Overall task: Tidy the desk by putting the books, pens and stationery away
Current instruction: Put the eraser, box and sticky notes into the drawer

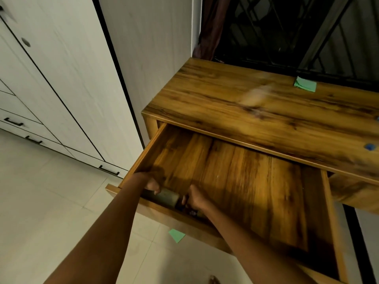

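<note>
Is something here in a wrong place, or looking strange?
Yes. One green paper note lies on the floor tiles below the open drawer, probably fallen. Another green note sits loose on the desk top near the window.

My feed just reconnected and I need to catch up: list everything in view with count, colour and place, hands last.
desk: one, brown wood, right, under the window
drawer: one, brown wood, pulled open below the desktop
green paper notes: two, one on the desktop's far side, one on the floor under the drawer front
blue objects: two, small, desktop's right edge, too blurred to identify
grey-green item: one, at the drawer's front left corner, unclear what
wardrobe: one, white, black handles, left
window grille: one, dark, behind the desk
left hand: inside the drawer, fingers on the grey-green item
right hand: inside the drawer, beside that item
</note>
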### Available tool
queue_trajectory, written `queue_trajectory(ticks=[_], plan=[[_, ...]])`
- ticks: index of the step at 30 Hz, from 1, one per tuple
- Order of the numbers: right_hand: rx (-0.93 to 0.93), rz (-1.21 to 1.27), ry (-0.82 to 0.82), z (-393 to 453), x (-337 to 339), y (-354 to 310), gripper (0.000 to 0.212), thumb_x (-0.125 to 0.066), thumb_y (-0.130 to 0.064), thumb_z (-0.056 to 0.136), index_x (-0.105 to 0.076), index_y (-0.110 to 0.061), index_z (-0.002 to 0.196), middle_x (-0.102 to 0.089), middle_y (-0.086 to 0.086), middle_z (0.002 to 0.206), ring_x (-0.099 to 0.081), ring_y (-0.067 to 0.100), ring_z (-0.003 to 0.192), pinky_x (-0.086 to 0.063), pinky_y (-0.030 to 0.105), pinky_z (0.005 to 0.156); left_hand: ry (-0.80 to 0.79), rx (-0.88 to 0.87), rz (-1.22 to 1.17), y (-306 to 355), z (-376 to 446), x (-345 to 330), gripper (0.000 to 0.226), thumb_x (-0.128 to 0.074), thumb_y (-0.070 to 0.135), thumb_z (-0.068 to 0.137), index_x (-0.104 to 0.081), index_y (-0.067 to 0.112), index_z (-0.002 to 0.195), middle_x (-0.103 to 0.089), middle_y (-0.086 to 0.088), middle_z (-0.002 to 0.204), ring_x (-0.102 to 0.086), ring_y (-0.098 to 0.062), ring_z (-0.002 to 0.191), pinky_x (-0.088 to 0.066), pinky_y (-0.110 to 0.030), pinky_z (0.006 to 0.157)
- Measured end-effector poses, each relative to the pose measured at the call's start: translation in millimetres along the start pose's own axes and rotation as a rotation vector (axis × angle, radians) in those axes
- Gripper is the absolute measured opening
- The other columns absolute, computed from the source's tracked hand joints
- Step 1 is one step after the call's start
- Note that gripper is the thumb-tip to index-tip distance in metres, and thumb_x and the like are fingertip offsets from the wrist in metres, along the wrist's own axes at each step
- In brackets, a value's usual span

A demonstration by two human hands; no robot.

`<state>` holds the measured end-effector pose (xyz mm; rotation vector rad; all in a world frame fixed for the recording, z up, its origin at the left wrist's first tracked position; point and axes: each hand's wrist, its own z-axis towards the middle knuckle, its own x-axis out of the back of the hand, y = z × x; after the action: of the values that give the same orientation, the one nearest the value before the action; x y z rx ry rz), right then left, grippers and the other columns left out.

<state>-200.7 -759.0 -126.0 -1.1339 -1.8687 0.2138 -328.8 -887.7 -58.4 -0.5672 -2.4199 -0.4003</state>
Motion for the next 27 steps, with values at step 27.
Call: queue_trajectory(ticks=[27], plan=[[-0.207, 0.396, 1.253, -120, 320, 250, 0.020, -0.053, 0.000, 0.087, -0.066, -0.005, 0.100, -0.066, 0.014, 0.111, -0.062, 0.032, 0.104, -0.047, 0.037, 0.090, 0.606, -0.785, -0.340, 442, 25, 11, 0.038, -0.056, 0.029, 0.092, -0.055, 0.016, 0.128, -0.050, -0.008, 0.136, -0.039, -0.026, 0.130, -0.029, -0.032, 0.107]])
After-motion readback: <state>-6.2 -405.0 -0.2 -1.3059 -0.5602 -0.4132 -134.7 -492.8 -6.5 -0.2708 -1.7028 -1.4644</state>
